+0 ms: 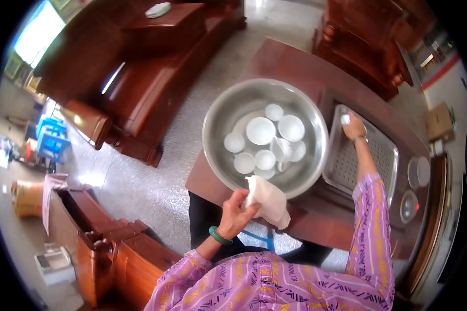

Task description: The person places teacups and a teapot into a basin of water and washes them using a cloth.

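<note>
My left hand point(237, 215) pinches a white cloth point(268, 201), which hangs over the near rim of a large steel basin point(213, 129). Inside the basin lie several white cups and bowls, among them a white bowl point(261, 130) and a small white cup point(234, 142). One white piece point(280, 149) stands tilted among the others. Over on the right, my right hand point(354, 127) is at the far left corner of a perforated steel tray point(360, 155). Its fingers are closed round a small white cup point(345, 118), mostly covered by the hand.
Basin and tray rest on a dark reddish wooden table point(280, 62). Right of the tray stand a stack of clear dishes point(418, 172) and a round glass or metal vessel point(409, 206). A wooden bench point(145, 93), a wooden armchair point(366, 41) and another wooden seat point(132, 259) surround the table.
</note>
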The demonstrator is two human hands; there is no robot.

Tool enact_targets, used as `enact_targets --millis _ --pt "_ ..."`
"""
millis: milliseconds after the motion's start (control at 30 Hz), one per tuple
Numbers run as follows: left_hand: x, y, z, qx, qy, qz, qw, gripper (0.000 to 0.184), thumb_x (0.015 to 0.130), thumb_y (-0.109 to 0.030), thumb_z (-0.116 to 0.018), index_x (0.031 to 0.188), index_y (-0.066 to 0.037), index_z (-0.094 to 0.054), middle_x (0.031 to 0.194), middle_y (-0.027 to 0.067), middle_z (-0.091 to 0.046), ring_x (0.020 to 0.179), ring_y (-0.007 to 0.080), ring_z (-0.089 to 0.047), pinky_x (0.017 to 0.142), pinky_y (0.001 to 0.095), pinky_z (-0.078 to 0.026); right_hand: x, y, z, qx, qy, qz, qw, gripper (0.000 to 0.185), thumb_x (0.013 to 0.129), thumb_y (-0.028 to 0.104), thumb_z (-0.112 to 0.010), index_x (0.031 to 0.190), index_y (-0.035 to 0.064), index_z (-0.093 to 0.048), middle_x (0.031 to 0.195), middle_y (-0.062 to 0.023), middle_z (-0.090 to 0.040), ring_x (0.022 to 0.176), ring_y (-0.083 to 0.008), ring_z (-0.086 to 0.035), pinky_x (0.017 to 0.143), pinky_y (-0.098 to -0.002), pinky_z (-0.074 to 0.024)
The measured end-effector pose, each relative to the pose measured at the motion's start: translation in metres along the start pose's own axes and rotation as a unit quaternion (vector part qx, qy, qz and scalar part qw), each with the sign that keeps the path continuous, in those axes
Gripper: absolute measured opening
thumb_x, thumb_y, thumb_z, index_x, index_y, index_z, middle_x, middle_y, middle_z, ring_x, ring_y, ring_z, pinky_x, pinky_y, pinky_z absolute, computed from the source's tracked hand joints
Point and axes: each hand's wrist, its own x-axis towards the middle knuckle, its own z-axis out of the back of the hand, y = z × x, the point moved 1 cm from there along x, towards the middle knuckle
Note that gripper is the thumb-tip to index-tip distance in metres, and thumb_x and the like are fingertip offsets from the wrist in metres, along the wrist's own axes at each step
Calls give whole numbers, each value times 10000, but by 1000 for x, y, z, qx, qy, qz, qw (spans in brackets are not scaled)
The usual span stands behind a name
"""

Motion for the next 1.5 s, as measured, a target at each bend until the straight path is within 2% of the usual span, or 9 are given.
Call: enact_targets --millis 167,233,333,400,567,633,1200,1267,1500 --pt "3 3 -1 0 -9 6 1000 278 751 -76 -657 970 4 -507 829 46 -601 765 79 -549 660 232 -464 3 1 -2 38 -55 23 997 370 665 127 -609 1008 78 -479 849 -193 -612 743 -342 -610 663 -418 -488" --pt "5 2 -2 -27 -9 9 1000 283 751 -85 -657 973 1 -503 823 46 -599 760 78 -548 653 232 -463 3 17 15 223 -95 -71 968 385 640 96 -650 963 88 -442 766 -115 -585 542 -206 -592 439 -316 -459" --pt "6 -3 -1 -37 15 17 999 263 768 -83 -628 969 -4 -478 841 81 -600 794 96 -543 672 246 -457 -25 97 64 410 -24 -85 908 429 634 115 -674 965 86 -403 790 -94 -560 579 -179 -572 474 -284 -458" --pt "8 2 0 -19 33 15 999 268 769 -92 -625 976 -8 -479 843 84 -600 798 100 -543 675 248 -453 -24 128 57 454 0 26 890 420 642 108 -671 977 79 -420 833 -67 -542 553 -115 -553 377 -221 -390" --pt "-4 -12 5 -15 32 -1 999 275 765 -114 -628 975 -3 -489 829 92 -602 777 110 -551 675 259 -454 -70 260 73 456 156 146 864 588 636 114 -659 1170 117 -413 880 -127 -536 667 -167 -568 575 -307 -478" --pt "-12 -9 8 -1 33 5 999 279 762 -120 -632 972 0 -494 824 96 -603 772 113 -554 677 262 -455 -69 287 35 354 20 282 892 463 617 147 -651 1048 106 -486 932 -151 -520 882 -303 -540 771 -395 -443" --pt "-42 18 22 -56 8 6 998 254 752 -111 -647 936 13 -523 797 56 -594 736 84 -533 646 234 -456 -101 304 17 230 -62 345 908 264 689 180 -619 940 103 -593 927 -132 -539 823 -317 -564 669 -416 -476" --pt "-43 29 15 -66 10 -6 998 251 751 -102 -647 936 15 -524 784 53 -591 723 77 -527 637 227 -452 -111 295 22 196 80 396 894 261 679 196 -579 919 105 -625 860 -120 -552 800 -304 -568 643 -430 -463" --pt "-39 19 -11 -69 72 21 995 236 777 -58 -634 960 6 -500 844 36 -585 770 72 -518 672 215 -438 -102 248 62 434 47 274 857 199 712 214 -599 826 62 -661 804 -151 -629 750 -304 -596 708 -373 -465"
